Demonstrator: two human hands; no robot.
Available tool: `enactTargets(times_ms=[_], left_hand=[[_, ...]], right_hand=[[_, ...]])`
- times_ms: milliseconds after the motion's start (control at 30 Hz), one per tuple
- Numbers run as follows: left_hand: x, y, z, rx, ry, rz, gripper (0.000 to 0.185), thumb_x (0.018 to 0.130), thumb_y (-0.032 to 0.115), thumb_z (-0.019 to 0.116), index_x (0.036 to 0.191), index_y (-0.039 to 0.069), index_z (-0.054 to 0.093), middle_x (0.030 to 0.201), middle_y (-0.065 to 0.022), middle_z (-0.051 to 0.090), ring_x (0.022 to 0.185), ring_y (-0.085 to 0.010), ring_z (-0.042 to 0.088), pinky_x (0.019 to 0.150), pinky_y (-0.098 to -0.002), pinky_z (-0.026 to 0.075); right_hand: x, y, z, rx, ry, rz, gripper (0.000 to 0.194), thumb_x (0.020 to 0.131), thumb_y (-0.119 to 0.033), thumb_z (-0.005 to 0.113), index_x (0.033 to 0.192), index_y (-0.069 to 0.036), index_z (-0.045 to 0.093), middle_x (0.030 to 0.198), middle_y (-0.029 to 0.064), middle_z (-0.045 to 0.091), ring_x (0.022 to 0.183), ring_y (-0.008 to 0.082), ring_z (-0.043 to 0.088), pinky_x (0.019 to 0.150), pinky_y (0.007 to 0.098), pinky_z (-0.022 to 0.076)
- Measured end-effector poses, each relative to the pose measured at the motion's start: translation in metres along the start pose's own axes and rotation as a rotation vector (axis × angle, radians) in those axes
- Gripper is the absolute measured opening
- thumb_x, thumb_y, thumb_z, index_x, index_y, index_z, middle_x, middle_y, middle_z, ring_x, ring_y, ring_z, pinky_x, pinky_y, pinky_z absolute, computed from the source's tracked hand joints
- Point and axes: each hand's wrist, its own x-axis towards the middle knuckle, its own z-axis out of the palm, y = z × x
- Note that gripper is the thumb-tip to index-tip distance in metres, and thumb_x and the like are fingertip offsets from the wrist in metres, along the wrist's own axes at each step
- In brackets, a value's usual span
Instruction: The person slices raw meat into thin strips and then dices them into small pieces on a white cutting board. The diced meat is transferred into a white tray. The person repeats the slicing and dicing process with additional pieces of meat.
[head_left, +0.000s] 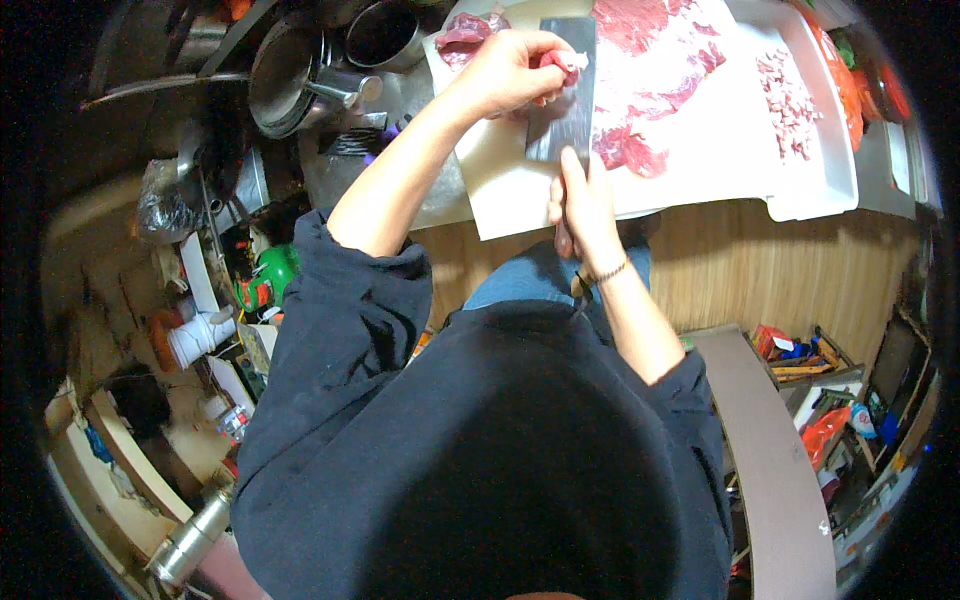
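Observation:
Raw red meat lies on a white cutting board: a large slab right of the blade and a smaller piece at the upper left. My right hand grips the handle of a cleaver, its broad steel blade pointing away from me. Above the blade's left side, my left hand pinches a small piece of meat with pale fat between thumb and fingers. Whether that piece touches the blade, I cannot tell. Small diced pale pink pieces lie in a white plastic tray at the right.
Metal pots stand left of the board on a metal surface. Orange-red plastic bags lie beyond the tray. Wood-grain panelling fronts the counter below. An open drawer with tools and clutter is at the lower right.

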Motion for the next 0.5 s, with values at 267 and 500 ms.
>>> enactTargets(times_ms=[267,500], left_hand=[[-0.054,0.012,-0.023,-0.094,0.181,0.009,0.025,0.096,0.004,0.067,0.120,-0.002,0.069,0.091,-0.0057,0.073,0.072,-0.0111,0.069,0.066,-0.0265,0.058],[-0.114,-0.009,-0.027,-0.373,0.577,-0.071,0.019,0.098,0.001,0.064,0.117,-0.003,0.067,0.097,-0.0083,0.073,0.077,-0.0134,0.071,0.072,-0.0293,0.062]], right_hand=[[-0.034,0.005,0.024,-0.003,-0.001,0.172,0.022,0.109,-0.029,0.055,0.112,-0.009,0.047,0.066,0.0016,0.054,0.040,0.0120,0.048,0.030,0.0281,0.0342],[-0.027,-0.015,0.001,-0.104,0.126,0.007,0.026,0.107,-0.026,0.059,0.119,-0.004,0.052,0.066,0.0008,0.055,0.047,0.0089,0.050,0.044,0.0260,0.0424]])
